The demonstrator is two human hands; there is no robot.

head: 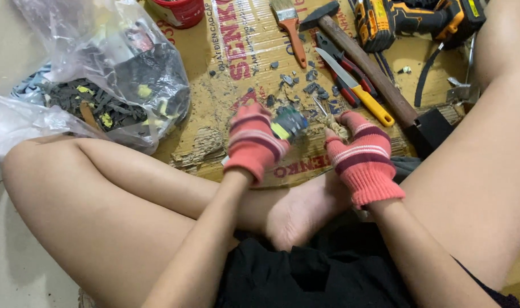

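Makeshift home workshop, work going on right down at floor level. Person sitting cross-legged on bare floor, flattened cardboard sheet [237, 51] serving as bench. Hand tools lying loose across it: hammer [362, 63], paintbrush [289, 25], yellow-handled knife [357, 85], red-handled pliers [342, 71]. Yellow-and-black cordless drill [408, 20] sitting at top edge. Grey chips [297, 85] scattering over cardboard. Clear plastic bag [111, 74] bulging with dark scrap pieces at left. Red tub [180, 11] peeking in at top.

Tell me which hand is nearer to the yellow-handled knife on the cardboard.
Right. The right hand sits just below and left of the yellow-handled knife, close to its handle end. The left hand is farther left, holding a dark round part.
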